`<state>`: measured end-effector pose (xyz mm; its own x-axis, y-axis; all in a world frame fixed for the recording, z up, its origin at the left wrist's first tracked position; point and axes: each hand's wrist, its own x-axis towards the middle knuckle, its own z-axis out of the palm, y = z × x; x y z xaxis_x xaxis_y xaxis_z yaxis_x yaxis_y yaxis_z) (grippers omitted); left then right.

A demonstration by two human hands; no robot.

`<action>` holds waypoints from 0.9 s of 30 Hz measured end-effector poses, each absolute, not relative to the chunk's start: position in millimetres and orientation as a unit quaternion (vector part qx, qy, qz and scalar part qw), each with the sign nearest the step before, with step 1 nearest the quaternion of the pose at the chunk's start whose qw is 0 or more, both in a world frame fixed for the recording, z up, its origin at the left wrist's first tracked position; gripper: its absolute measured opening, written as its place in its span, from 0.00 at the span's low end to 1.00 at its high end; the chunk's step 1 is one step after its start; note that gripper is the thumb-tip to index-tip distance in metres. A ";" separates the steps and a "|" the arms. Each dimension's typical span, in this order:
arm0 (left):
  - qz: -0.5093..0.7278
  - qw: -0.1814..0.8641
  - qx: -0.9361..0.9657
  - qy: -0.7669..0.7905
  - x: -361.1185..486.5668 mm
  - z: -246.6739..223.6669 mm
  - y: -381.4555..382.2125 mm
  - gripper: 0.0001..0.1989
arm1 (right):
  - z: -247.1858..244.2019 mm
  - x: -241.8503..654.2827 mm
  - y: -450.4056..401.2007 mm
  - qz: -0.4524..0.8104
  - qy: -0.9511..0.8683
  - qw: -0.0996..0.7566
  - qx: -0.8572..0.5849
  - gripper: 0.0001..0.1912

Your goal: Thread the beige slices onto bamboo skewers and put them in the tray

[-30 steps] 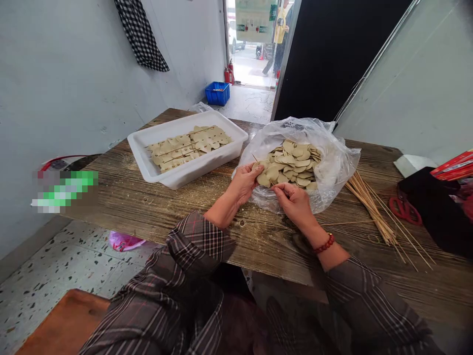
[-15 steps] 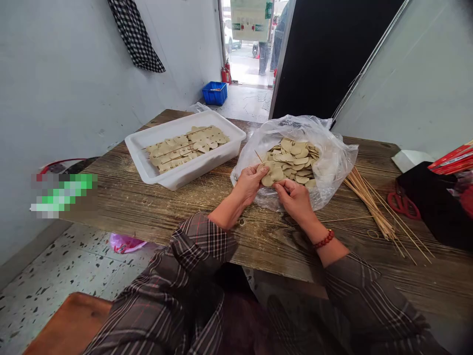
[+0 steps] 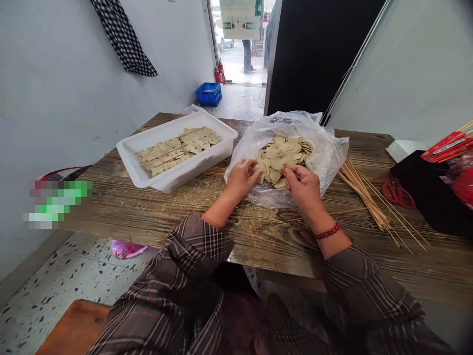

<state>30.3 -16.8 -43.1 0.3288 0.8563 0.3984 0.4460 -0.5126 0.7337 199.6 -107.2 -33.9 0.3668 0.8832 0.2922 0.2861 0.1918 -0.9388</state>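
Observation:
My left hand is at the near left edge of a heap of flat beige slices, with thumb and fingertips apart against them. The heap sits in a clear plastic bag with its mouth spread wide. Over the right part of the heap, my right hand is closed in a pinch on a beige slice. Whether a stick runs through that slice is hidden by the fingers. Left of the bag, a white plastic tub holds rows of similar slices on thin skewers.
A bundle of bamboo skewers lies right of the bag, near red-handled scissors and a black box with red packets. The wooden table carries everything. Beyond it are a blue crate and a doorway with people outside.
My left hand has let go of the slices it held and moved left to the heap's edge. My right hand has shifted slightly up and right. The whole view has turned a little.

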 end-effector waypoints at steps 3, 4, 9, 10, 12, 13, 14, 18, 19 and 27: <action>0.310 0.165 0.838 0.417 34.7 -43.1 -22.9 0.20 | -35.3 197.8 -107.2 0.250 -0.516 0.577 -0.582 0.16; 0.288 0.143 0.850 0.418 35.9 -43.0 -24.6 0.22 | -35.6 197.4 -107.2 0.248 -0.518 0.577 -0.581 0.16; 0.265 0.120 0.865 0.408 33.9 -46.0 -22.1 0.13 | -34.4 196.2 -107.8 0.249 -0.517 0.583 -0.576 0.15; 0.278 0.138 0.860 0.406 32.0 -47.0 -19.8 0.10 | -33.5 195.8 -108.1 0.252 -0.514 0.583 -0.576 0.15; 0.306 0.189 0.842 0.402 28.1 -48.2 -15.3 0.04 | -31.4 195.1 -108.8 0.258 -0.509 0.584 -0.577 0.15; 0.319 0.215 0.832 0.400 26.4 -48.4 -13.5 0.03 | -30.4 194.8 -109.1 0.261 -0.508 0.584 -0.578 0.15; 0.330 0.238 0.822 0.398 25.1 -48.1 -12.3 0.03 | -29.8 194.6 -109.3 0.263 -0.507 0.583 -0.578 0.15; 0.370 0.301 0.784 0.397 23.7 -44.6 -12.0 0.04 | -30.7 194.9 -108.9 0.261 -0.509 0.580 -0.579 0.15; 0.383 0.322 0.768 0.400 23.9 -43.7 -12.5 0.04 | -31.6 195.1 -108.6 0.259 -0.511 0.580 -0.579 0.15; 0.496 0.612 0.480 0.385 17.1 -36.6 -11.6 0.07 | -33.1 194.0 -110.7 0.261 -0.524 0.571 -0.576 0.16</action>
